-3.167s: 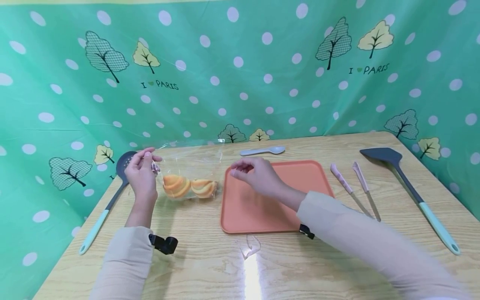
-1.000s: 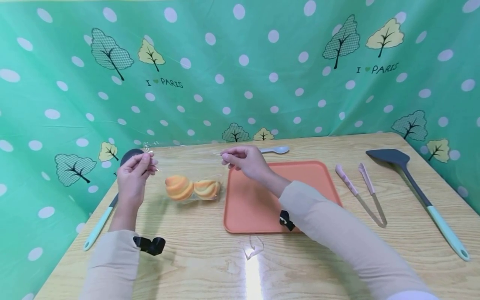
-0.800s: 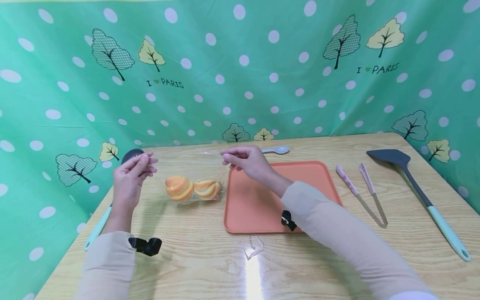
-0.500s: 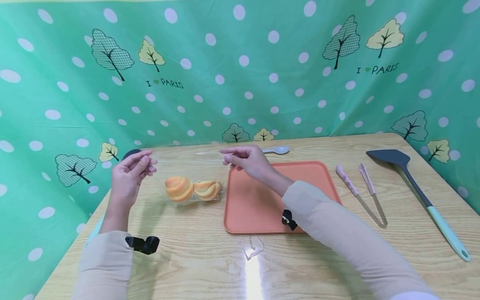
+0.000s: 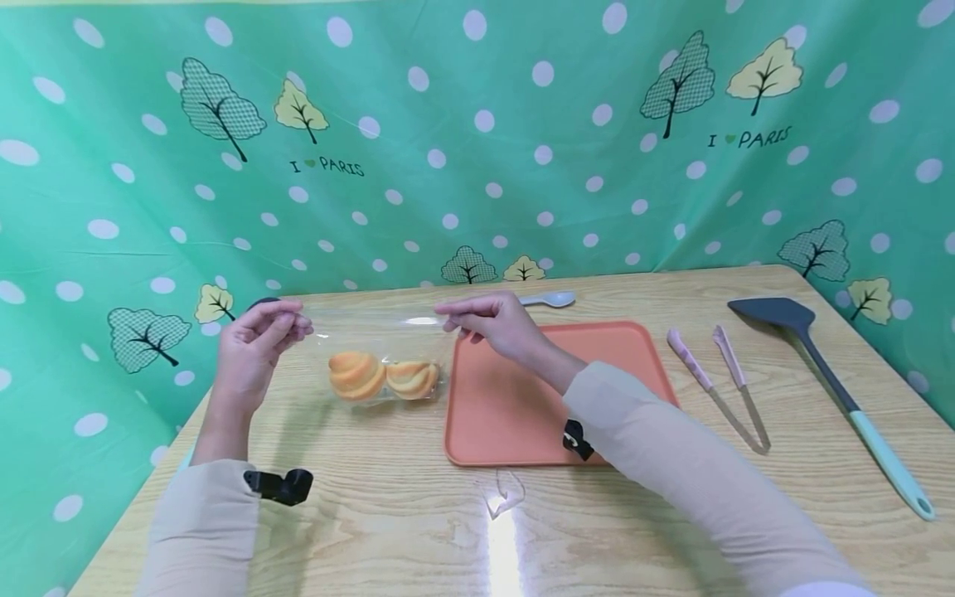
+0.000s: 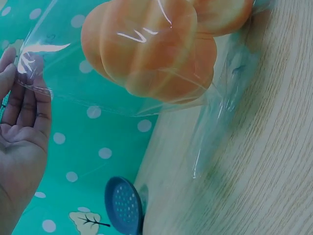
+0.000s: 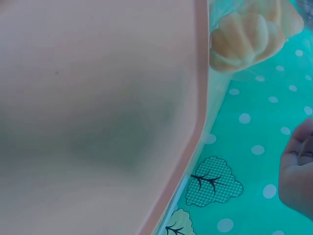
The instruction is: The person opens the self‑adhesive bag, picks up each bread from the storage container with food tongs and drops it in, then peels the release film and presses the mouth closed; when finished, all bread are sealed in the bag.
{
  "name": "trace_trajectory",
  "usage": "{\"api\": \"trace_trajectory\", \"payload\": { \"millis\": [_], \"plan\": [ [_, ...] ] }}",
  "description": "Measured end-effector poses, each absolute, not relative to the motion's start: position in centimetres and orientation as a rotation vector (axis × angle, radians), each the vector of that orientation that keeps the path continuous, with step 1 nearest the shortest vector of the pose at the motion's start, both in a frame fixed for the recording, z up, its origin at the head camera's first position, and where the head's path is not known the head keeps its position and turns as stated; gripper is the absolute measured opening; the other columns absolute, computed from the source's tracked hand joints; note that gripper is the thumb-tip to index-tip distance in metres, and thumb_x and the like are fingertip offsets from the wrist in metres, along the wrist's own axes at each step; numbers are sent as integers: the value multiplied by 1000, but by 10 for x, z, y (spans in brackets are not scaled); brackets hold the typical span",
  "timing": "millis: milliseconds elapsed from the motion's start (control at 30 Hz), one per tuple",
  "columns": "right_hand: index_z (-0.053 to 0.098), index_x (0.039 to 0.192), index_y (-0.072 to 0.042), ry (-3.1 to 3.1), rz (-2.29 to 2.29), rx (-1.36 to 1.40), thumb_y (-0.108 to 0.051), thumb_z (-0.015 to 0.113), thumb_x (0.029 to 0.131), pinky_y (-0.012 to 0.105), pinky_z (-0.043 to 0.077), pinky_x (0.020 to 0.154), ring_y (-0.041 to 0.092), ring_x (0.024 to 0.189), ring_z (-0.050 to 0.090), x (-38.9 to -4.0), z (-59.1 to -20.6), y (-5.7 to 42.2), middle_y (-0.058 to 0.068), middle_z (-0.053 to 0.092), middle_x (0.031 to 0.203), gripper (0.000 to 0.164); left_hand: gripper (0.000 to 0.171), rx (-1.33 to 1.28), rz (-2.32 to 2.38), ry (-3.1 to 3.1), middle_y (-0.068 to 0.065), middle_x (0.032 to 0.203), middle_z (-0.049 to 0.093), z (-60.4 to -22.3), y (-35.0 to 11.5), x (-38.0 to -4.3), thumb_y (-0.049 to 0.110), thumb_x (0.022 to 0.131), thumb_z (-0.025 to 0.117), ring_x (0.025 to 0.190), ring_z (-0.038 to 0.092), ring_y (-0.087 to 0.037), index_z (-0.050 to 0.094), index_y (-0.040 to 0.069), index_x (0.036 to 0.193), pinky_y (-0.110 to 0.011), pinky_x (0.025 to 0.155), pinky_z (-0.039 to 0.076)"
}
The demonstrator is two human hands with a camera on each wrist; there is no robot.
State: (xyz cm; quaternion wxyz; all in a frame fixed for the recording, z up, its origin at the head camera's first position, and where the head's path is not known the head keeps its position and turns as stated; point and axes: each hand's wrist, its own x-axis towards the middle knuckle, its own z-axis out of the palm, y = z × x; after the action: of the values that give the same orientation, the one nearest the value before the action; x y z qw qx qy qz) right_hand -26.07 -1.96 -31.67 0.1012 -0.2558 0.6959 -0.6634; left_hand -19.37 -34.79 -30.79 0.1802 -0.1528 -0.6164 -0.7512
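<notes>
Two bread rolls, a rounder one (image 5: 356, 376) and a twisted one (image 5: 413, 379), lie inside a clear plastic bag (image 5: 373, 333) left of the tray. Pinched in my left hand (image 5: 257, 344) is the bag's upper left corner; the left wrist view shows the film between thumb and fingers (image 6: 27, 107). My right hand (image 5: 501, 325), over the tray's far left corner, pinches the upper right corner. Between both hands the mouth edge is stretched fairly straight. In the right wrist view only part of the right hand (image 7: 298, 171) appears, its fingertips cut off.
A salmon-coloured tray (image 5: 522, 439) lies right of the bag. Behind it rests a pale spoon (image 5: 550, 298). Farther right are tongs (image 5: 719, 390) and a dark turner (image 5: 776, 311). A perforated skimmer (image 6: 123, 205) sits left, mostly hidden by my left arm. A polka-dot curtain (image 5: 485, 166) backs the table.
Since the oldest frame, my right hand has taken hold of the bag's upper right corner. My left hand has moved left and slightly down, and the bag's upper edge is now stretched between the hands.
</notes>
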Motion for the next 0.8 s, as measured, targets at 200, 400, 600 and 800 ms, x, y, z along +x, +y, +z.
{"api": "trace_trajectory", "payload": {
  "millis": [200, 400, 600, 800],
  "plan": [
    [73, 120, 1, 2093, -1997, -757, 0, 61, 101, 24, 53, 65, 11, 69, 64, -259, -318, -21, 17, 75, 105, 23, 22, -478, -2132, -1767, -9, 96, 74, -307, -349, -192, -7, 103, 51, 89, 74, -17, 72, -5, 102, -23, 82, 58],
    [73, 119, 1, 2108, -2029, -730, 0, 58, 102, 27, 54, 66, 11, 69, 64, -258, -319, -23, 14, 75, 106, 23, 36, -566, -2167, -1715, -13, 95, 76, -308, -351, -192, -3, 107, 39, 88, 75, -19, 74, -6, 99, -26, 80, 59],
    [75, 119, -3, 2145, -2009, -704, -2, 59, 102, 25, 53, 68, 14, 79, 65, -258, -318, -22, 15, 73, 116, 23, 25, -491, -2109, -1749, -10, 93, 77, -307, -347, -192, -11, 101, 51, 85, 75, -16, 75, -5, 99, -25, 79, 59],
    [75, 120, -7, 2195, -1945, -718, -3, 58, 102, 23, 52, 70, 19, 99, 64, -259, -318, -21, 2, 73, 123, 25, 26, -463, -2113, -1738, -13, 95, 77, -307, -346, -193, -24, 93, 54, 88, 74, -17, 72, -9, 105, -26, 80, 59]
  ]
}}
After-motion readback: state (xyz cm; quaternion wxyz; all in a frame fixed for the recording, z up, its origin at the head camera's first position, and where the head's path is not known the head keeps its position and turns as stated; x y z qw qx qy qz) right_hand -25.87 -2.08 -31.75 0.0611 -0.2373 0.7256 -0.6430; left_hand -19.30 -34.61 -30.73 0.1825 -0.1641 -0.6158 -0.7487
